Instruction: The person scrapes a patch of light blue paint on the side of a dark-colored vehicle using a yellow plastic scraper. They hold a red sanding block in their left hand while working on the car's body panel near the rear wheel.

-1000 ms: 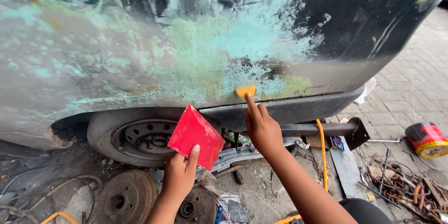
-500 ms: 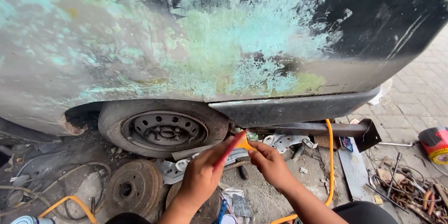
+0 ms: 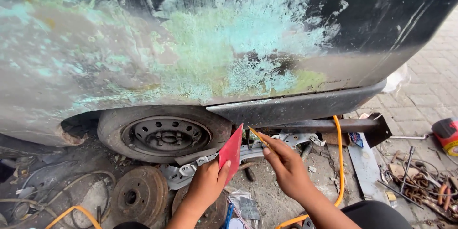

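The left hand (image 3: pixel 206 183) grips a flat, stiff red plastic card (image 3: pixel 231 152) edge-on, fingers closed round its lower edge. The right hand (image 3: pixel 286 167) pinches a thin yellow spreader (image 3: pixel 259 137) beside it, below the car panel (image 3: pixel 200 47) with its rough, patchy green filler.

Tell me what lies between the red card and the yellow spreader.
Nothing: in the head view, the red card and yellow spreader are apart, with only background clutter behind the gap.
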